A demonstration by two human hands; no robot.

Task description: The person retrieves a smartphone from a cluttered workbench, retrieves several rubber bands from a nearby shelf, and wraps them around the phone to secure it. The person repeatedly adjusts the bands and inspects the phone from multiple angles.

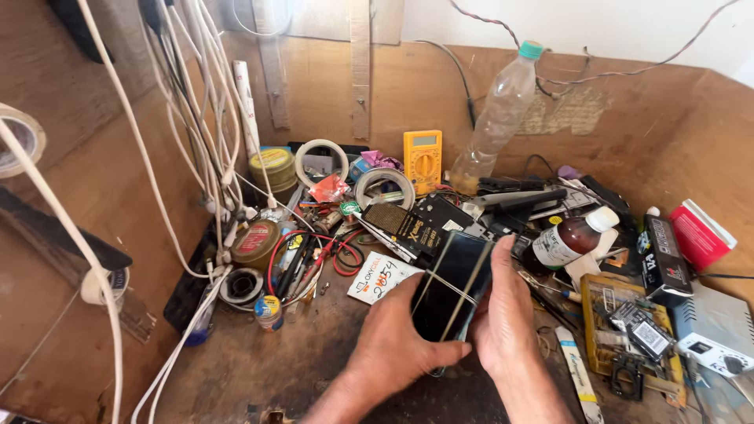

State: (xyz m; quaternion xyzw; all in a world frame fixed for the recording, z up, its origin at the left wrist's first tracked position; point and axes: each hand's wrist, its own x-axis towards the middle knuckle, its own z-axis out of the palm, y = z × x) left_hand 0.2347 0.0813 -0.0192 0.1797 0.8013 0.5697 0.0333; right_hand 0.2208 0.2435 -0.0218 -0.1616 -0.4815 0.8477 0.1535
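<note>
Looking down from my head camera, both my hands are wrapped around a dark, glossy phone (454, 284), held upright and a little tilted just above the worn wooden bench (259, 369). My left hand (400, 338) grips its lower left side, thumb laid across the bottom edge. My right hand (506, 310) clasps its right edge, fingers curled up along it to the top corner. A thin pale band or wire crosses the phone's face slantwise; I cannot tell which.

Just beyond my left hand lies a white card (378, 279) with red handwriting. Behind the phone sits a black box (408, 229) with a yellow patch. Farther off, against the back board, stand a yellow multimeter (422, 160) and a clear plastic bottle (495, 118) with a green cap. To the right of my right hand lies a brown glass bottle (569, 239) on its side, and past it a red box (701, 233). Well left of my left hand hang white cables (188, 157), with red wires (314, 251) coiled beneath them.
</note>
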